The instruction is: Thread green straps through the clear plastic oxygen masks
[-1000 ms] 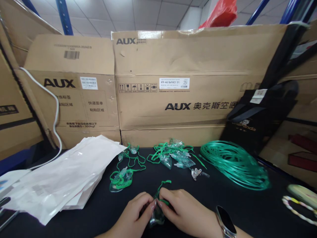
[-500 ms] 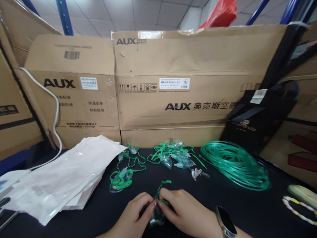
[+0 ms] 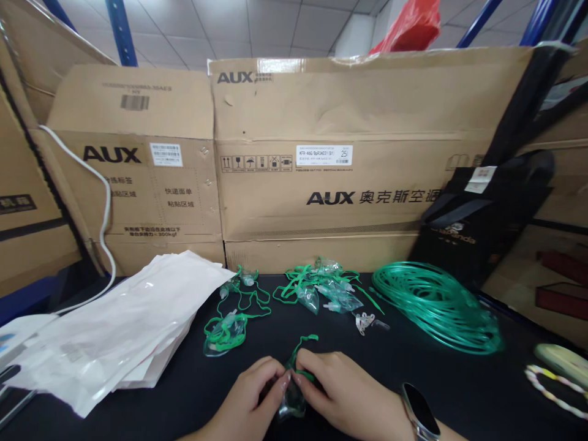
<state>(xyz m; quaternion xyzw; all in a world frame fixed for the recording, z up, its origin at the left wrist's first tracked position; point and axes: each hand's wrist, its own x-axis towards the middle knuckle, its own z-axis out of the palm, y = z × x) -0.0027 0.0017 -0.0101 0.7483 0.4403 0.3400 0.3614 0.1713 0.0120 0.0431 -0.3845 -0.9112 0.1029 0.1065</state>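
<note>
A small clear oxygen mask (image 3: 293, 404) with a green strap (image 3: 303, 340) is at the front middle, above the black tabletop. My left hand (image 3: 257, 392) pinches the mask's edge between thumb and forefinger. From the other side, my right hand (image 3: 333, 383) closes on the same spot, where the strap meets the mask; its fingertips nearly touch those of my left. The exact point of grip is hidden behind the fingers. Beyond my hands lies another mask (image 3: 225, 337) with its green strap bunched over it, and farther back a heap of masks (image 3: 337, 291) with tangled straps.
White plastic bags (image 3: 124, 324) are stacked on the left. Coiled green tubing (image 3: 436, 306) lies at the right, near a few small metal clips (image 3: 365, 323). A beaded bracelet (image 3: 554, 386) sits at the right edge. Large cardboard boxes (image 3: 367, 220) and a black bag (image 3: 463, 226) stand behind.
</note>
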